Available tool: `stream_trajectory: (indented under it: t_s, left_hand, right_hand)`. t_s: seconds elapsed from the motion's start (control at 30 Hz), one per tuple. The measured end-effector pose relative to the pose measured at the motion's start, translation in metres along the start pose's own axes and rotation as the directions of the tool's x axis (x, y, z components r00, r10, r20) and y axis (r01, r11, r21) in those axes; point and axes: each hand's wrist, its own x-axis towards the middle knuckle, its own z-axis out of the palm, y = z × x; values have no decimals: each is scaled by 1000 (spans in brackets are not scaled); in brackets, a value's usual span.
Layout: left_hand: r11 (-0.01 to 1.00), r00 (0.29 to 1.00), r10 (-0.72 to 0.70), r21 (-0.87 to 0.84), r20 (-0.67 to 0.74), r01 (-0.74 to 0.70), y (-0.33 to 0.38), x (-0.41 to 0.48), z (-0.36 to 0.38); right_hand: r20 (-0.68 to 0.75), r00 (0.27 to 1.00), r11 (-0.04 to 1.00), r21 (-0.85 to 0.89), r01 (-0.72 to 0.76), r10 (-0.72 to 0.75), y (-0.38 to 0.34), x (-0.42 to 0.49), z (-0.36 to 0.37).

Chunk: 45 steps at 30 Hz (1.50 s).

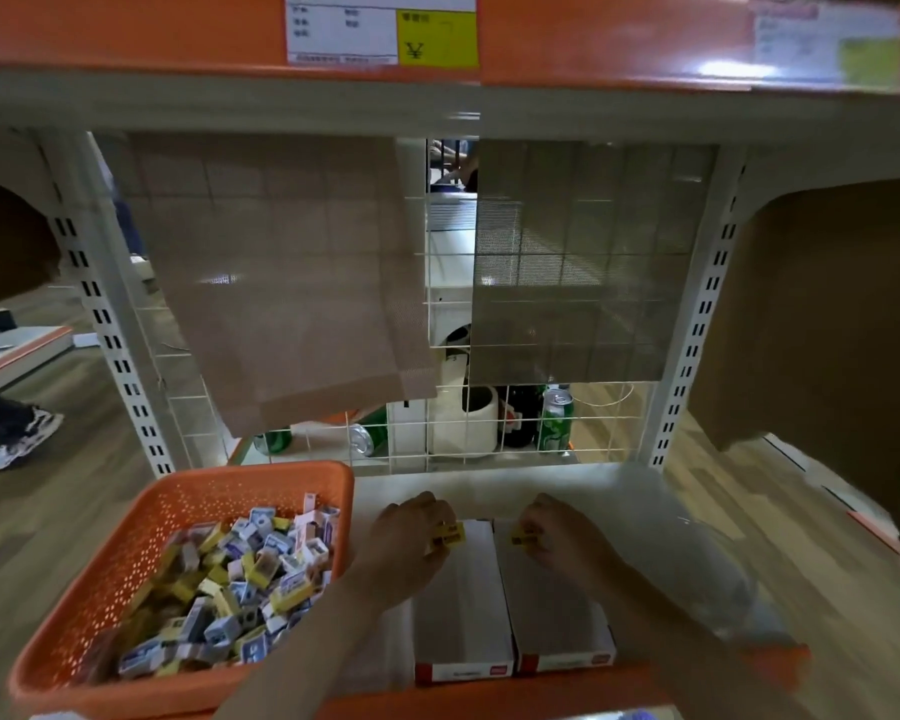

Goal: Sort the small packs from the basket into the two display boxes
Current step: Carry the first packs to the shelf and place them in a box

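Hands work on a shop shelf (645, 511) beside an orange basket (250, 472) heaped with small blue, white and yellow packs (240, 584). Just right of the basket lie two white display boxes, side by side. The left hand (406, 543) pinches a yellow pack (450, 535) in its fingers over the nearer box (463, 615); the right hand (567, 537) pinches a second yellow pack (523, 538) over the farther box (552, 615).

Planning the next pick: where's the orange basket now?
Head view, lower left: orange basket on the shelf, just left of the left hand and the left display box.
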Motion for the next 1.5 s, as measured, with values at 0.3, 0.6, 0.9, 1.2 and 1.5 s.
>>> stream_trajectory:
  t_s: [0.3, 0.6, 0.9, 1.2, 1.5]
  left_hand:
    - [1000, 1000, -7, 7, 1, 7, -9, 0, -4]
    - [1000, 1000, -5, -17, -10, 5, -12, -4, -6]
    - [997, 999, -32, -73, 13, 33, -7, -9, -12]
    - [993, 1000, -4, -115, 5, 4, 8, -15, -13]
    - [999, 1000, -22, -47, -11, 21, 5, -17, -19]
  right_hand:
    - [-70, 994, 995, -48, -87, 84, -9, 9, 27]
    - [-213, 974, 994, 90, -59, 77, -13, -1, 42]
    - [-213, 972, 969, 199, 143, -100, -39, 4, 6]
    - [-158, 958, 954, 144, 263, -240, -79, -4, -6]
    - [-177, 983, 991, 108, 73, -53, -44, -17, -44]
